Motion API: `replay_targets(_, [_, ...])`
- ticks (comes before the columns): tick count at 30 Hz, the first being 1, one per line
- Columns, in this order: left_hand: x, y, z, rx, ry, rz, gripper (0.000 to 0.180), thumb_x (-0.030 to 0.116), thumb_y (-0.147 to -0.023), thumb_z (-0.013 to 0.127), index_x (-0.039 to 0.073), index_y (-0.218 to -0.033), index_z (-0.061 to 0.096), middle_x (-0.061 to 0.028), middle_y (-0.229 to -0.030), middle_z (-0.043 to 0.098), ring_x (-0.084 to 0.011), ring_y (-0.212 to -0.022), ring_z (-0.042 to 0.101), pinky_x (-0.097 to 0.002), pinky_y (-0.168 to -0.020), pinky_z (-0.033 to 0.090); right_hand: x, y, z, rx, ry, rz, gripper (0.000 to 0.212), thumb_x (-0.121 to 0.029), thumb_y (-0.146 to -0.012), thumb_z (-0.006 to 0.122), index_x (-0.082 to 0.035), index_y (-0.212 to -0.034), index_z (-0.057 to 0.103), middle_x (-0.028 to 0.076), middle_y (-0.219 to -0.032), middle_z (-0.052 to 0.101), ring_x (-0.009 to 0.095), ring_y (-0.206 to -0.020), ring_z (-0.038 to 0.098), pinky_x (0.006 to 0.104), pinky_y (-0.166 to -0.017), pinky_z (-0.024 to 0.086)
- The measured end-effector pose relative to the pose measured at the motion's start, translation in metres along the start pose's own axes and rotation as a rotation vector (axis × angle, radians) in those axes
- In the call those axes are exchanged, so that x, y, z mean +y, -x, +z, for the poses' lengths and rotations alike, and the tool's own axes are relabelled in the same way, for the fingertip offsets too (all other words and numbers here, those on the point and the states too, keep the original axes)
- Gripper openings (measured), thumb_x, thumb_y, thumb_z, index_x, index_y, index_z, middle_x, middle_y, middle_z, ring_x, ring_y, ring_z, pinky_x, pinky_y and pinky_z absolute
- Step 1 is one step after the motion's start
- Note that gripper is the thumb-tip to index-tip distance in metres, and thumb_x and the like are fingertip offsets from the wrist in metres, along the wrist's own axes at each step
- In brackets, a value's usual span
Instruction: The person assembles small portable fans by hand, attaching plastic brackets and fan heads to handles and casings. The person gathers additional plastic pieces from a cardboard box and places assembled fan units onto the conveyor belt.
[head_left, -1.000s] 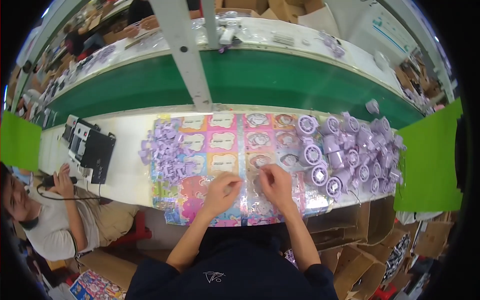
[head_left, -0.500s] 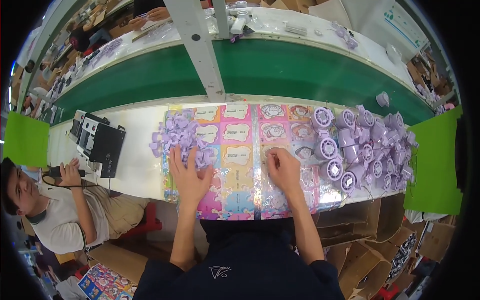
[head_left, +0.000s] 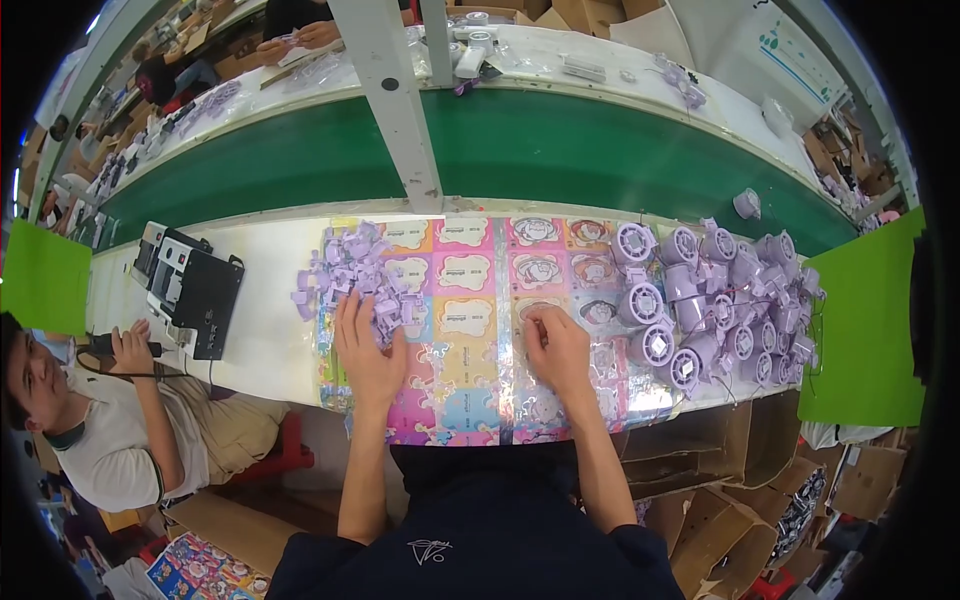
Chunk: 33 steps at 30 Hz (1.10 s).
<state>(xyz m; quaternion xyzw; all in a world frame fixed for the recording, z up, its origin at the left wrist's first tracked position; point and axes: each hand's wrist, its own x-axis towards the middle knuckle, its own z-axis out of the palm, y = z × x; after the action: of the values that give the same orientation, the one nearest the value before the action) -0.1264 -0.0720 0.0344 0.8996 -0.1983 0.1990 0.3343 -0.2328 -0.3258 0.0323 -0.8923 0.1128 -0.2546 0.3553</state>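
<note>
Lilac pieces (head_left: 362,262) lie around the parted left grip's (head_left: 370,358) fingertips; the right grip's (head_left: 562,352) closure I cannot tell.

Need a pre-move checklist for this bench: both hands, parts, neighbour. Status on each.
1. Left hand at the small purple parts: ok, fingers at the pile's near edge, thumb apart.
2. Small parts laid out singly: not ok, heaped and overlapping.
3. Right hand empty: cannot tell, fingers curled above the printed sheet.
4. Round purple housings clear of the right hand: ok, grouped to its right, apart in this view.
5. Co-worker's hand clear of the left hand: ok, well to the left, near the black machine.
</note>
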Motion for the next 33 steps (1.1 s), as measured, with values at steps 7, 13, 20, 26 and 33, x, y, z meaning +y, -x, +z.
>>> replay_targets(7, [-0.0033,0.0026,-0.0002,0.06,0.1,-0.005,0.036,0.008,-0.08,0.073,0.002,-0.114,0.063,-0.019,-0.135,0.053,-0.042,-0.127,0.047,-0.0525,-0.105,0.038,0.0012,-0.0005,0.0004,-0.002,0.004,0.0,0.008,-0.007,-0.086,0.068,-0.006,-0.093,0.065,0.009,-0.088,0.068,0.028,-0.068,0.066,0.0377,-0.062,0.052])
replay_targets(13, [-0.0048,0.0032,0.0021,0.058,0.017,0.054,0.017,0.006,-0.079,0.074,0.005,-0.093,0.064,-0.018,-0.129,0.055,-0.0413,-0.117,0.05,-0.0508,-0.099,0.041,0.0011,-0.0006,0.0003,0.006,0.002,0.003,0.007,-0.008,-0.086,0.068,-0.006,-0.093,0.065,0.009,-0.088,0.069,0.028,-0.068,0.066,0.0379,-0.061,0.052])
replay_targets(20, [0.0001,0.0009,0.0001,0.054,-0.016,0.076,0.023,0.007,-0.078,0.075,0.007,-0.1,0.067,-0.0173,-0.128,0.056,-0.0397,-0.118,0.051,-0.0504,-0.099,0.042,0.0008,-0.0007,-0.0003,0.009,-0.006,-0.003,0.007,-0.008,-0.086,0.068,-0.006,-0.092,0.065,0.009,-0.088,0.069,0.028,-0.068,0.066,0.0379,-0.061,0.052])
replay_targets(26, [-0.0022,0.0034,0.0006,0.031,-0.022,0.068,0.028,0.006,-0.079,0.074,0.008,-0.107,0.071,-0.0166,-0.128,0.056,-0.0377,-0.118,0.051,-0.0488,-0.1,0.042,0.0022,-0.0002,0.0,0.006,-0.003,-0.005,0.007,-0.007,-0.086,0.068,-0.006,-0.092,0.065,0.01,-0.088,0.069,0.029,-0.069,0.067,0.0379,-0.062,0.053])
replay_targets(33, [-0.0058,0.0068,-0.0006,0.0,0.011,0.053,0.025,0.01,-0.085,0.072,0.008,-0.11,0.071,-0.0159,-0.127,0.057,-0.0364,-0.118,0.052,-0.0475,-0.1,0.042,0.0,-0.0007,-0.001,0.012,-0.01,-0.015,0.007,-0.007,-0.086,0.068,-0.006,-0.092,0.065,0.01,-0.089,0.069,0.03,-0.07,0.068,0.0381,-0.063,0.054])
